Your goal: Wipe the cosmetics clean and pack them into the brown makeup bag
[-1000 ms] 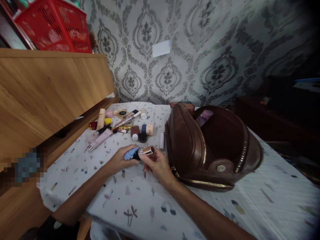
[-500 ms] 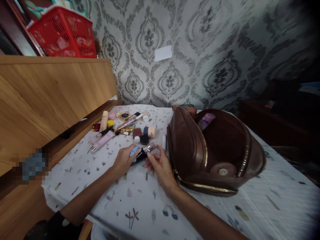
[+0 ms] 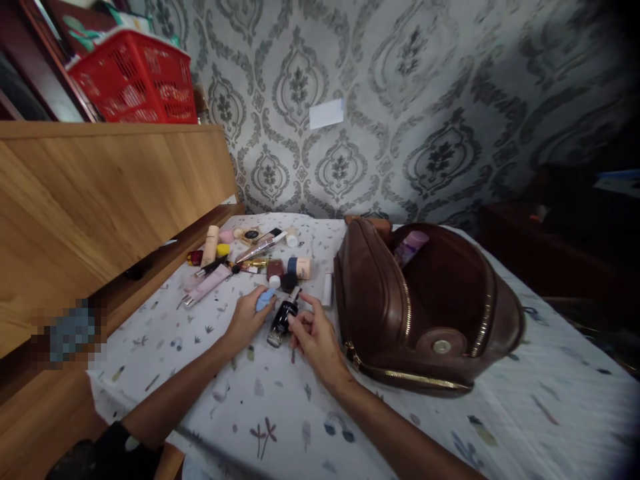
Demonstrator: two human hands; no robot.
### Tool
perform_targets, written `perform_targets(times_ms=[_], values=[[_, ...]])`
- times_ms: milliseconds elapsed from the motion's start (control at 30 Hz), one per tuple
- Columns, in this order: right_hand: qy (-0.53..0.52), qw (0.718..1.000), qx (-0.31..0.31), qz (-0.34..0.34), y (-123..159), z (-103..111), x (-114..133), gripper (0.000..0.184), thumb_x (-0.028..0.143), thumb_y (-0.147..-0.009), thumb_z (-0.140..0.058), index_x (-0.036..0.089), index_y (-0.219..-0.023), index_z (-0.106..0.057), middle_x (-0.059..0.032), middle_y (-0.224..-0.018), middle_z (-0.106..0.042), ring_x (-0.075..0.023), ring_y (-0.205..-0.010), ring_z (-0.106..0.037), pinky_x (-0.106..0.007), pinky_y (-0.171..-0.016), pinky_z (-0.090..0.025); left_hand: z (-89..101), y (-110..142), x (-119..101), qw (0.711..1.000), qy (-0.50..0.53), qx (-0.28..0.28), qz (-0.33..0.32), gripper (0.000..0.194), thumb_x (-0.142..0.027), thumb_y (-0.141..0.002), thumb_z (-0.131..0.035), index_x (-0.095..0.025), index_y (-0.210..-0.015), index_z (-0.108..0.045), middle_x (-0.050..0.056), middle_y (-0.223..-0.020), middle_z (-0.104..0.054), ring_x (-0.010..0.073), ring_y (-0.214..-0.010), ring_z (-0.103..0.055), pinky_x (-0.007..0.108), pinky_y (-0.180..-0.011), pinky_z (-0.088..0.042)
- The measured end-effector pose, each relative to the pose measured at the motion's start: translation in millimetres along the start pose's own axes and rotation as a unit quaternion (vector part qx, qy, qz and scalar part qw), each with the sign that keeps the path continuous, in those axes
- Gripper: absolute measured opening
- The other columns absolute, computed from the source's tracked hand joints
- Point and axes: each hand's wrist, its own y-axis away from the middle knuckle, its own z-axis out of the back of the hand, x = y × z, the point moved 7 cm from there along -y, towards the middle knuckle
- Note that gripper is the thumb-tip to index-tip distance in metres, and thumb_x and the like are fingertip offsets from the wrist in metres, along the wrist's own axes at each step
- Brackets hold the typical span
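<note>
My left hand point(image 3: 249, 320) is closed on a small light-blue cloth or sponge point(image 3: 265, 299), whose exact kind I cannot make out. In my right hand point(image 3: 315, 337) is a small black bottle point(image 3: 285, 319) with a clear glassy end and a narrow silvery end. The bottle slants, its clear end toward me, and my right thumb and fingers grip its side. The blue piece is beside the bottle, slightly apart from it. Just beyond both hands lie a black round cap point(image 3: 289, 282) and a cream jar with a blue lid point(image 3: 300, 268).
Cosmetics such as a pink tube point(image 3: 207, 285) and a beige bottle point(image 3: 210, 245) lie back left. A white tube point(image 3: 327, 289) is beside the unzipped brown bag point(image 3: 375, 300), which holds a purple tube point(image 3: 412, 245). A red basket point(image 3: 140, 77) sits on the wooden cabinet point(image 3: 125, 200).
The black bottle has turned from lying sideways between both hands to pointing its clear end toward me. The left hand with the blue piece has drawn away from it.
</note>
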Motion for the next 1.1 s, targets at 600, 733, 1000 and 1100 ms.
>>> perform_targets(times_ms=[600,733,1000,1100], values=[[0.029,0.999,0.021,0.007,-2.5,-2.6,-4.4,0.042,0.046,-0.082,-0.053,0.015,-0.11,-0.053,0.0048,-0.066,-0.054,-0.0092,-0.04,-0.049,-0.021,-0.037,-0.039,18.9,-60.9,54.7,0.986,-0.146,-0.071,0.021,0.025,-0.018,-0.086,-0.051,-0.019,-0.109,-0.061,0.006,-0.102,-0.069,0.0229,-0.094,-0.064,0.038,-0.089,-0.051],[0.032,0.999,0.022,0.005,-3.5,-2.0,-5.5,0.037,0.046,-0.082,-0.054,0.016,-0.104,-0.056,0.0045,-0.065,-0.054,-0.0099,-0.04,-0.052,-0.02,-0.036,-0.038,4.7,-47.6,40.2,0.971,-0.236,-0.041,-0.011,0.024,-0.017,-0.086,-0.056,-0.022,-0.11,-0.061,0.008,-0.115,-0.066,0.026,-0.112,-0.058,0.039,-0.099,-0.046],[0.026,0.999,0.028,-0.005,-5.4,-2.6,-6.7,0.035,0.045,-0.078,-0.059,0.017,-0.099,-0.058,0.0043,-0.064,-0.055,-0.0108,-0.04,-0.052,-0.021,-0.035,-0.04,-1.5,-39.6,24.8,0.941,-0.336,0.001,-0.025,0.022,-0.02,-0.092,-0.055,-0.022,-0.113,-0.057,0.009,-0.116,-0.063,0.0245,-0.113,-0.056,0.035,-0.093,-0.048],[0.033,0.999,0.029,-0.006,-6.5,-3.2,-7.5,0.035,0.046,-0.078,-0.058,0.017,-0.098,-0.059,0.0043,-0.064,-0.054,-0.0106,-0.04,-0.051,-0.021,-0.035,-0.04,-0.8,-40.4,24.6,0.936,-0.35,0.006,-0.026,0.022,-0.02,-0.092,-0.054,-0.022,-0.114,-0.057,0.008,-0.116,-0.063,0.024,-0.112,-0.057,0.034,-0.092,-0.048]])
